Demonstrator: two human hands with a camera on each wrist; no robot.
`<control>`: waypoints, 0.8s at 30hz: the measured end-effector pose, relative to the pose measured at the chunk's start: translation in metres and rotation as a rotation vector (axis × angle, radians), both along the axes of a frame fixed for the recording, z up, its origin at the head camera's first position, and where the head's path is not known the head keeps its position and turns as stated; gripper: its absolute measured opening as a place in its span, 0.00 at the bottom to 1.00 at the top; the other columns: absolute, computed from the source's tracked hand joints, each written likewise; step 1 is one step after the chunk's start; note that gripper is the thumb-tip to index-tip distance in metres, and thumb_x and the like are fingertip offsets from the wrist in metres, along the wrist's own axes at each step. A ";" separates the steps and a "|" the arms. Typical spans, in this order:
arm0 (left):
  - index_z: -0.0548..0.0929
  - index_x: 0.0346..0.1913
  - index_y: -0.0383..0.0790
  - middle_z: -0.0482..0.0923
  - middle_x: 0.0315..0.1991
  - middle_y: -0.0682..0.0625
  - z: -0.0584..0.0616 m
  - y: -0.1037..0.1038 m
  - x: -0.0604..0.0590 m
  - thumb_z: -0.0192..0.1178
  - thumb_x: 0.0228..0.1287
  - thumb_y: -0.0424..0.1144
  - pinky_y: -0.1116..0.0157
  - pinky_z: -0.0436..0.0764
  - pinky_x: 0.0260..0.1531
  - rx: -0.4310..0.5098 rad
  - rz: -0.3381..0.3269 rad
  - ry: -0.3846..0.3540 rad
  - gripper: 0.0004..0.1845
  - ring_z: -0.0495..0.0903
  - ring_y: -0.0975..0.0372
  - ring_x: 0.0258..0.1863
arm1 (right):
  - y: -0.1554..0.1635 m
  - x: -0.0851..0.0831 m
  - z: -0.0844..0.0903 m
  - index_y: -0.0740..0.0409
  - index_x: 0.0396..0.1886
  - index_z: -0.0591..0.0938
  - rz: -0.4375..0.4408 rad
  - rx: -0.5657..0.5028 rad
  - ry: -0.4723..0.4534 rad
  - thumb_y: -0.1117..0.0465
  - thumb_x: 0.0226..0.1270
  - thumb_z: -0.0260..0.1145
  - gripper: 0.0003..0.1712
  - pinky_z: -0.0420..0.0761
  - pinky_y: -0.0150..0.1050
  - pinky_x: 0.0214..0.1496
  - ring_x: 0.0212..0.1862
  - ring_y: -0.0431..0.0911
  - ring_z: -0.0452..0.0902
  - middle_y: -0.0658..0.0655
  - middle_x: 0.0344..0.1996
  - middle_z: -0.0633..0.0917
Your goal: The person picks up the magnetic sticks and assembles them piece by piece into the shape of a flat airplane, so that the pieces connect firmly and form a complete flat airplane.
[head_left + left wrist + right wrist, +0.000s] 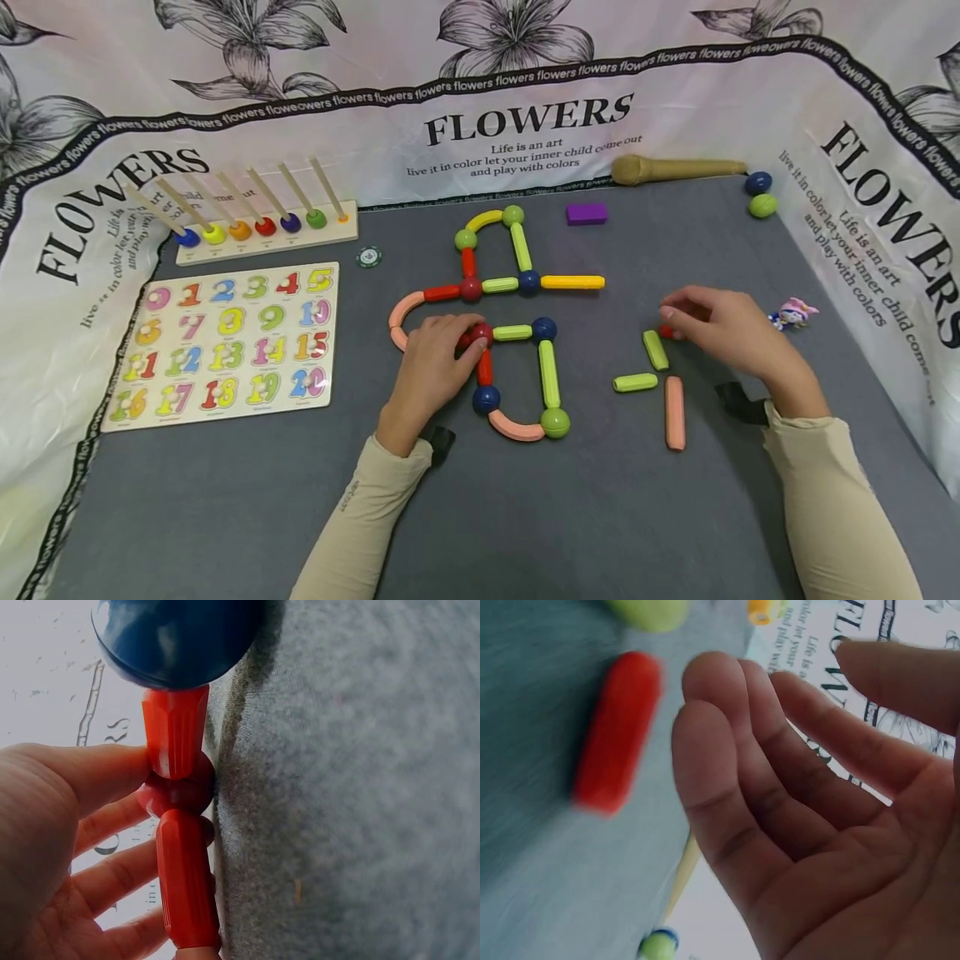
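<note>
My left hand pinches a red ball in a chain of coloured rods and balls on the grey cloth. In the left wrist view, a red rod joins the ball on one side. On the other, a shorter-looking red rod runs to a blue ball, with the thumb against that joint. The right hand is over a loose red rod, its fingers apart from it and holding nothing. Beside it lie two green rods and a pink rod.
An upper loop of rods with a yellow rod stands beyond the left hand. Leftward are a number board and a peg stand. A purple block, wooden stick and small figurine lie farther back and right.
</note>
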State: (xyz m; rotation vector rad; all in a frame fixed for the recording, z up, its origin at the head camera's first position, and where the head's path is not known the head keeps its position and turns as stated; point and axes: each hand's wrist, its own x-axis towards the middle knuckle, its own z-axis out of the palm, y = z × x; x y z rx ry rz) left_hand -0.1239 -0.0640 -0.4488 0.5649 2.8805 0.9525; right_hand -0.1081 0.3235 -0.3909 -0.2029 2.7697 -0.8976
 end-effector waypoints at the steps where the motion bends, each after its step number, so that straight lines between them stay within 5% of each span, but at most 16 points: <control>1: 0.86 0.65 0.42 0.87 0.55 0.44 0.000 0.000 0.000 0.65 0.79 0.42 0.44 0.75 0.60 0.001 0.001 -0.001 0.18 0.78 0.43 0.61 | 0.003 0.006 -0.002 0.61 0.56 0.87 0.015 0.012 -0.006 0.54 0.84 0.63 0.16 0.78 0.38 0.39 0.38 0.47 0.80 0.54 0.38 0.88; 11: 0.86 0.65 0.43 0.87 0.57 0.44 0.000 0.002 0.001 0.66 0.78 0.43 0.43 0.74 0.62 -0.007 0.011 -0.019 0.18 0.77 0.43 0.63 | 0.010 0.049 -0.024 0.54 0.43 0.85 0.068 0.041 -0.119 0.51 0.75 0.74 0.11 0.70 0.37 0.30 0.28 0.40 0.71 0.46 0.29 0.80; 18: 0.86 0.66 0.43 0.86 0.57 0.44 0.000 0.002 0.002 0.66 0.78 0.43 0.43 0.74 0.62 -0.003 0.009 -0.021 0.18 0.77 0.43 0.64 | 0.001 0.055 -0.025 0.51 0.37 0.80 0.087 0.049 -0.121 0.53 0.73 0.75 0.12 0.69 0.37 0.28 0.25 0.39 0.68 0.45 0.24 0.76; 24: 0.86 0.65 0.43 0.87 0.56 0.44 0.000 0.001 0.001 0.65 0.79 0.43 0.43 0.74 0.62 0.000 0.004 -0.012 0.18 0.77 0.43 0.63 | -0.001 0.054 -0.021 0.55 0.42 0.82 0.130 0.038 -0.123 0.61 0.75 0.72 0.05 0.73 0.38 0.32 0.30 0.38 0.74 0.44 0.28 0.80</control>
